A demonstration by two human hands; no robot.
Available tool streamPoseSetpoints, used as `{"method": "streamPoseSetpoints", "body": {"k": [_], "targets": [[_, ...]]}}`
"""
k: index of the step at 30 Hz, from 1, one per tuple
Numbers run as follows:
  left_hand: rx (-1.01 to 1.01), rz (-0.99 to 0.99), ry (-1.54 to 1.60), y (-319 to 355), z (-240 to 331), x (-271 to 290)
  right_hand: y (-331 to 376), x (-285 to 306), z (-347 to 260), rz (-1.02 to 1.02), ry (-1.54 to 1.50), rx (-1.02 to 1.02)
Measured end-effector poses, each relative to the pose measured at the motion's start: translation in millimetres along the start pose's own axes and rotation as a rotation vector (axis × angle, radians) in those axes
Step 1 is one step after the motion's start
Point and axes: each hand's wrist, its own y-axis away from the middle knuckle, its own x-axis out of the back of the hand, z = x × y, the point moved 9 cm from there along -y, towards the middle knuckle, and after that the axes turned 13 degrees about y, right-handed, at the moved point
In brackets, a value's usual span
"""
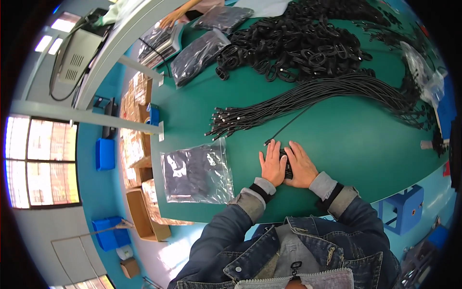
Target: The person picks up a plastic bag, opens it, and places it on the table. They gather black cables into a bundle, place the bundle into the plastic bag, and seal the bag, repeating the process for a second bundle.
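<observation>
My left hand point(273, 166) and my right hand point(301, 166) lie palms down, side by side, near the front edge of the green table. Their fingers are stretched out and point away from me. Between them sits a small black ribbed bundle point(288, 169), touched on both sides and partly covered; its exact kind is hard to make out. Just beyond my left fingertips is the end of a single black cable point(284, 130), which leads back to a long bundle of black cables point(327, 94). Left of my hands lies a clear plastic bag point(196, 173) with dark contents.
A large heap of coiled black cables point(298, 43) covers the far side of the green table point(192, 115). More filled bags point(199, 55) lie at the far left, near another person's hand point(171, 18). Cardboard boxes point(137, 149) stand left of the table, a blue stool point(404, 209) at right.
</observation>
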Motion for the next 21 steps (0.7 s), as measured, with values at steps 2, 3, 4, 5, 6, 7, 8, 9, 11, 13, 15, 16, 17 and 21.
{"method": "streamPoseSetpoints", "body": {"k": [2,3,4,5,6,7,8,9,11,13,15,16,17,21], "targets": [[0.018,-0.009,0.005,2.0,-2.2,0.1,0.4,-6.9,5.5,-0.095,-0.003,0.009],[0.045,0.012,0.012,2.0,-6.2,1.6,-1.5,-14.0,5.1,-0.121,-0.011,0.032],[0.038,0.015,0.017,-0.7,-5.5,1.3,-5.9,-16.0,8.7,-0.069,-0.008,0.025],[0.043,0.013,0.027,3.8,-3.3,-0.8,-1.8,-18.0,9.9,-0.029,-0.01,0.013],[0.085,0.031,0.042,4.4,-6.2,-0.2,3.1,-18.8,10.8,0.01,-0.011,0.0],[0.052,0.036,0.033,-1.4,-1.2,1.9,4.3,-22.7,7.4,-0.027,-0.021,0.019],[0.018,0.039,0.022,-2.2,2.0,2.1,4.4,-22.0,7.1,-0.019,-0.034,-0.008],[0.048,0.052,0.03,1.4,-3.0,2.3,3.3,-21.8,6.5,-0.005,-0.048,-0.04],[0.012,0.073,0.031,1.0,-2.8,4.5,-0.7,-22.9,7.7,0.005,-0.06,-0.054],[-0.006,0.094,0.025,-0.9,-1.7,11.0,-2.7,-20.8,0.4,0.039,0.007,0.009],[0.006,0.076,-0.039,-0.1,0.6,11.9,2.7,-18.5,-3.0,0.055,0.039,0.048],[0.011,0.069,-0.073,3.8,2.9,12.8,5.6,-20.9,-1.0,0.037,0.05,0.05],[0.011,0.082,-0.076,7.4,3.6,13.2,6.0,-22.2,3.1,0.022,0.063,0.054],[-0.012,0.426,-0.166,41.6,1.0,59.7,4.3,-21.5,4.6,0.01,0.036,0.045]]}}
